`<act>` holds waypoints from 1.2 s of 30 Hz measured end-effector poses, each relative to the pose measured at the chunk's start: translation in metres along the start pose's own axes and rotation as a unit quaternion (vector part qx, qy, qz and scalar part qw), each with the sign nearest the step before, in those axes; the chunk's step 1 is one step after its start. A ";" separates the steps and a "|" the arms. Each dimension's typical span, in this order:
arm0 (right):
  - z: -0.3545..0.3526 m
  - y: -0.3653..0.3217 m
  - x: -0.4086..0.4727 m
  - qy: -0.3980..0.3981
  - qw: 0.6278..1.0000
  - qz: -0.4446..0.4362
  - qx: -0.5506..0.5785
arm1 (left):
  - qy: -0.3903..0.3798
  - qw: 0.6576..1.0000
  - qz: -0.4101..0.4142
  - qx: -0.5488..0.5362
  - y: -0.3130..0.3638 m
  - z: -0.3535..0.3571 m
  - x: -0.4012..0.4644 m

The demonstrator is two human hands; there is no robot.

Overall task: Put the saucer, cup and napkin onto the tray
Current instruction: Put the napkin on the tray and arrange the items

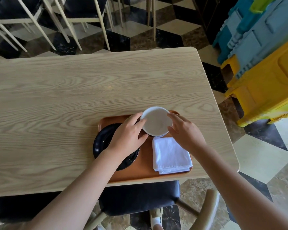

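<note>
The white cup (156, 121) is being held from both sides at the far edge of the orange tray (145, 168), the left hand (129, 136) and right hand (184, 130) each keeping a grip narrowed against its rim. The black saucer (105, 141) is being partly covered by the left forearm, and the folded napkin (170, 155) is lying on the tray's right side, on the desk (73, 90).

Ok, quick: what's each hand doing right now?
Left hand: fingers curled on the left side of the white cup, holding it.
Right hand: fingers on the cup's right side, holding it too.

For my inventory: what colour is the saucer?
Black, glossy; the saucer shows in the head view.
</note>
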State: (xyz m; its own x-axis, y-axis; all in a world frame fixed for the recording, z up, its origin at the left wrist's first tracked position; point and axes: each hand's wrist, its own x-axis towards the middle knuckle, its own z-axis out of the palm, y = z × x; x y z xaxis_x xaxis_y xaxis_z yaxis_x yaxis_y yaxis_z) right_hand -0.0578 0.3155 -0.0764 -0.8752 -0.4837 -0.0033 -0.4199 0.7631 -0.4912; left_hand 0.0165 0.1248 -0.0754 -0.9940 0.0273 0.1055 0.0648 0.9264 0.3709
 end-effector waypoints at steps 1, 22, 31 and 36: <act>-0.001 0.001 -0.006 0.013 1.000 -0.004 0.009 | 0.035 0.999 0.002 -0.007 0.003 0.000 -0.004; 0.030 0.016 -0.090 -0.100 0.975 -0.061 -0.187 | -0.089 0.992 0.008 0.092 0.065 0.067 -0.077; 0.042 0.003 -0.093 -0.081 0.979 -0.066 -0.178 | -0.088 0.991 -0.013 0.104 0.058 0.063 -0.087; 0.043 0.003 -0.093 -0.092 0.978 -0.059 -0.178 | -0.088 0.991 -0.020 0.094 0.060 0.065 -0.088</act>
State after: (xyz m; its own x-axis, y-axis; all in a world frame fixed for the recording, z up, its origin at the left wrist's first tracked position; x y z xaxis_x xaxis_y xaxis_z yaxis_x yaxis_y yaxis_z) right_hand 0.0325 0.3441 -0.1148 -0.7722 -0.6205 -0.1370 -0.6003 0.7830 -0.1629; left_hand 0.1020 0.2026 -0.1227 -0.9964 0.0399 -0.0746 0.0249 0.9812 0.1916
